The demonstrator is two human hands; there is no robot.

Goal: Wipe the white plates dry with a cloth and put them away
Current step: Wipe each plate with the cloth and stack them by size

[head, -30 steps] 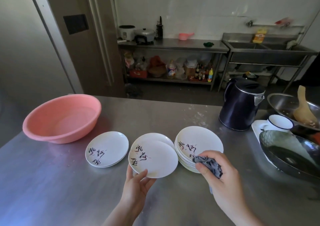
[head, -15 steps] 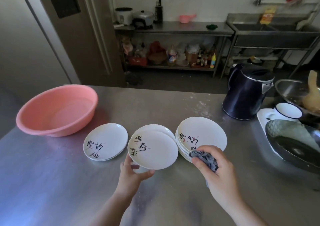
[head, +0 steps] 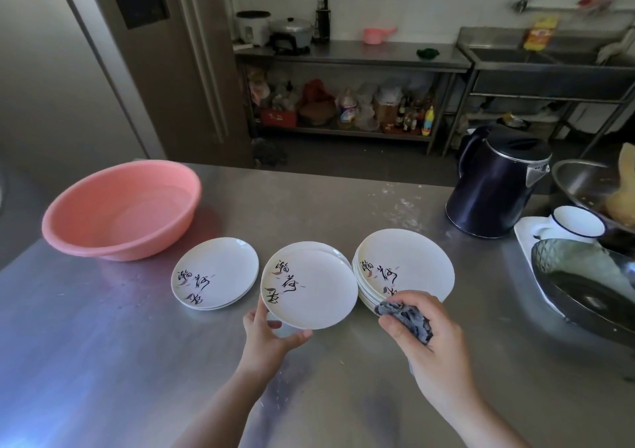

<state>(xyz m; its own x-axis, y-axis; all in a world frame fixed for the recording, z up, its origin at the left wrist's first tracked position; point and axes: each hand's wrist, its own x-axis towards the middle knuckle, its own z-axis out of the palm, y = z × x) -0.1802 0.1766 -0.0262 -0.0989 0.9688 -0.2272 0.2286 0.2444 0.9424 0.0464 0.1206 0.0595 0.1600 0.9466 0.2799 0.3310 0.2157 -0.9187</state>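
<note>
Pink basin (head: 120,207) far left on the steel counter (head: 86,361), dark kettle (head: 498,190) far right, wok (head: 591,293) (near right edge), enamel mug (head: 577,222) behind it

The table (head: 103,361) is brushed steel with a dull sheen. The plates (head: 309,286) look like glossy glazed ceramic. The basin (head: 120,207) is smooth matt pink plastic; the cloth (head: 407,318) is crumpled grey fabric.

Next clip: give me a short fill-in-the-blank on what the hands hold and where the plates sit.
1. The left hand holds a white plate by its near ____.
2. The right hand grips a crumpled grey ____.
3. The tallest plate stack stands nearest the dark ____.
4. The basin left of the plates is ____ in colour.

Missing words: edge; cloth; kettle; pink
</note>
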